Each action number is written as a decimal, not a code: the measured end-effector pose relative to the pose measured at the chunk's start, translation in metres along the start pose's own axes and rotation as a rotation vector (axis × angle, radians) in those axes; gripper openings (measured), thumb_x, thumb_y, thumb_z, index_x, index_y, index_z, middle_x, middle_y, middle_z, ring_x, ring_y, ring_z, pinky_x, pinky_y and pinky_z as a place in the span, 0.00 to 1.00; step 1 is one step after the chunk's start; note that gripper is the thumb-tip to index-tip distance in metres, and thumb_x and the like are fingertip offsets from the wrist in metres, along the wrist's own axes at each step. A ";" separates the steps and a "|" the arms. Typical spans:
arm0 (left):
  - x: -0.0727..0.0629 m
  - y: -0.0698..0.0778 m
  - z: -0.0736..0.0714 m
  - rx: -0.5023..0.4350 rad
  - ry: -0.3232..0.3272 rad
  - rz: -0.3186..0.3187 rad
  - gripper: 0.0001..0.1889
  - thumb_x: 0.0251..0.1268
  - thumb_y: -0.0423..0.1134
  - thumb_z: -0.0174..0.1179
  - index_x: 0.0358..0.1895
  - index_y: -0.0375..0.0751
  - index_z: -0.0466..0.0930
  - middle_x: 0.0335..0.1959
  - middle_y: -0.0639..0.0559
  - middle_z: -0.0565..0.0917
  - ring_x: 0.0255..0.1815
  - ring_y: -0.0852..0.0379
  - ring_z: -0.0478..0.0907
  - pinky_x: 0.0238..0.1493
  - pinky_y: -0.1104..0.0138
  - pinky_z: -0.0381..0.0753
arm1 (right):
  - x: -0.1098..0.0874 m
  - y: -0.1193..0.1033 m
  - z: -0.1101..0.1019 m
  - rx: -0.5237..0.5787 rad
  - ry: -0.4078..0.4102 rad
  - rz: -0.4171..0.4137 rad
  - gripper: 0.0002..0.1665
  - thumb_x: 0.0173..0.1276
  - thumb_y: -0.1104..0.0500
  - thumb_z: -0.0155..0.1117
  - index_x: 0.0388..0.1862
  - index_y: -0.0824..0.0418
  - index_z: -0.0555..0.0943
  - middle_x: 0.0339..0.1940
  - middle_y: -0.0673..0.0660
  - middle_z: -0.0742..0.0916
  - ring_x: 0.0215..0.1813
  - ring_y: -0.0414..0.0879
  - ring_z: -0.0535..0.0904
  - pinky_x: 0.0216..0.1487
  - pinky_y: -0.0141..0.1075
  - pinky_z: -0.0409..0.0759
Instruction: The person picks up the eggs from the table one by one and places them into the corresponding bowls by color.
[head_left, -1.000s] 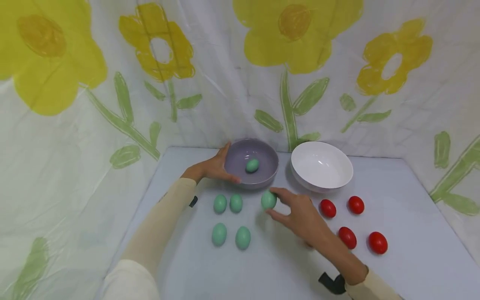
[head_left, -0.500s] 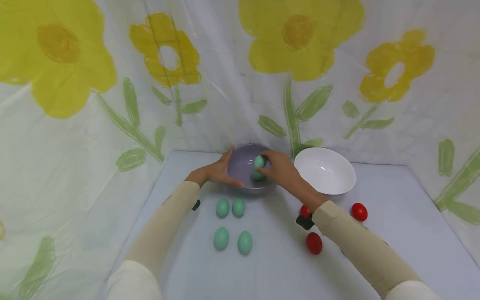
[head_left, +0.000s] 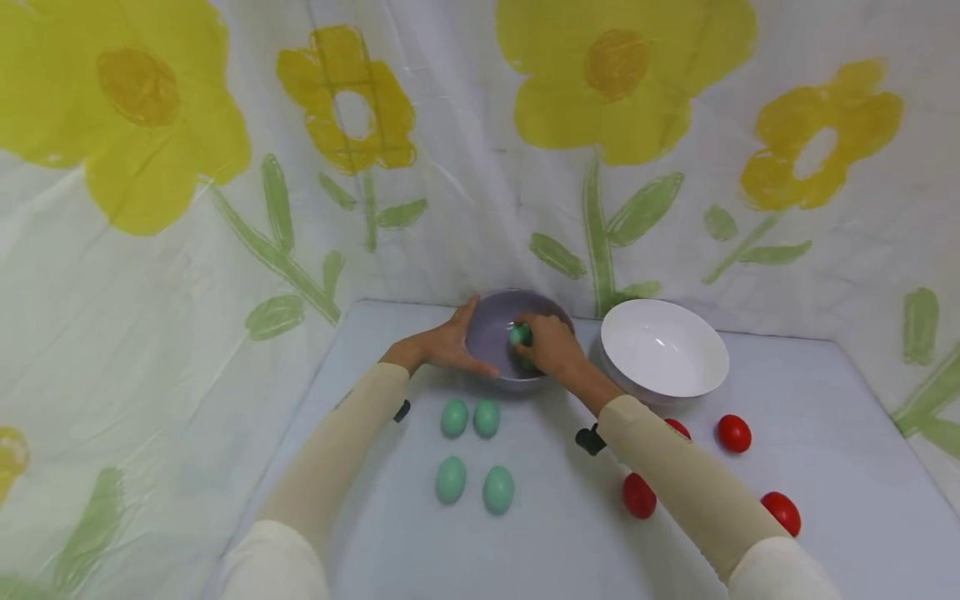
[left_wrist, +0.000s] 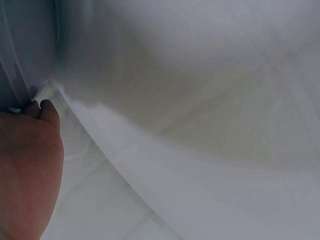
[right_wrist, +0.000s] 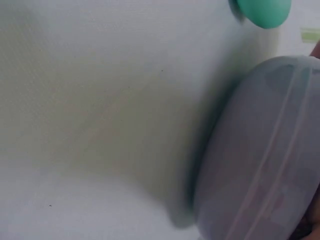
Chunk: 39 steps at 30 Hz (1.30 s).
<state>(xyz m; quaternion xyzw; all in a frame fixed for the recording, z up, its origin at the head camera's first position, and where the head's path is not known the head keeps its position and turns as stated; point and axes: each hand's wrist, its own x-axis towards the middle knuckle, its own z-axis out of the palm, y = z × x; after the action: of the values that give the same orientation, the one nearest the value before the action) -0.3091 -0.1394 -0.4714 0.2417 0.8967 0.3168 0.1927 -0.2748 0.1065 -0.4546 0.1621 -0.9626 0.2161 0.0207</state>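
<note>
My right hand (head_left: 553, 350) reaches into the purple bowl (head_left: 491, 321) and pinches a green egg (head_left: 520, 336) between thumb and fingers. Another green egg lies partly hidden beneath it in the bowl. My left hand (head_left: 450, 343) rests against the bowl's left side, thumb and fingers spread along the rim. In the left wrist view the fingertips (left_wrist: 49, 111) touch the bowl's outer wall (left_wrist: 22, 55). Several green eggs stay on the table in front of the bowl, among them one at near left (head_left: 451, 480) and one at near right (head_left: 498, 489).
A white bowl (head_left: 663, 346) stands right of the purple one. Several red eggs lie on the right of the white table (head_left: 555, 533), such as one egg (head_left: 733, 433) in front of the white bowl; my right sleeve (head_left: 682, 475) partly covers others. A flower-painted sheet (head_left: 465, 208) hangs behind.
My right hand has carried the green egg from in front of the purple bowl up and down into it. The left hand has stayed at the bowl's side. The head view has shifted slightly.
</note>
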 end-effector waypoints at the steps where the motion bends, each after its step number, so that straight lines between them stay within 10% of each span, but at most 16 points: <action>1: 0.001 0.001 0.000 0.004 -0.003 0.002 0.86 0.36 0.80 0.77 0.86 0.52 0.19 0.89 0.46 0.33 0.88 0.45 0.41 0.83 0.46 0.54 | 0.000 0.001 0.000 -0.001 -0.001 0.004 0.28 0.69 0.55 0.79 0.65 0.58 0.84 0.58 0.62 0.89 0.59 0.62 0.85 0.58 0.53 0.84; 24: 0.004 0.004 0.003 0.008 -0.013 0.011 0.87 0.34 0.81 0.76 0.86 0.51 0.19 0.89 0.43 0.33 0.88 0.43 0.40 0.82 0.45 0.54 | -0.015 -0.006 -0.024 0.031 0.065 -0.042 0.31 0.72 0.50 0.76 0.68 0.63 0.82 0.58 0.63 0.89 0.55 0.56 0.87 0.56 0.50 0.86; 33: 0.003 0.001 0.000 0.013 -0.004 0.033 0.84 0.40 0.78 0.77 0.86 0.48 0.20 0.89 0.44 0.32 0.88 0.44 0.38 0.83 0.45 0.52 | -0.081 -0.046 -0.064 0.214 0.211 -0.250 0.29 0.74 0.50 0.73 0.70 0.58 0.82 0.64 0.53 0.88 0.60 0.50 0.87 0.58 0.45 0.85; 39: 0.002 0.000 -0.001 0.022 0.007 0.049 0.85 0.38 0.78 0.78 0.86 0.44 0.22 0.89 0.42 0.32 0.88 0.43 0.37 0.83 0.46 0.50 | -0.140 -0.060 -0.048 0.254 0.097 -0.297 0.35 0.70 0.45 0.77 0.74 0.49 0.79 0.67 0.45 0.86 0.55 0.40 0.88 0.55 0.38 0.87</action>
<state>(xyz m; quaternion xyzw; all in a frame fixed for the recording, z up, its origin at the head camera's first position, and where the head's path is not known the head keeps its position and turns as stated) -0.3113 -0.1393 -0.4709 0.2645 0.8947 0.3121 0.1791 -0.1246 0.1182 -0.4019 0.2929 -0.8910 0.3380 0.0780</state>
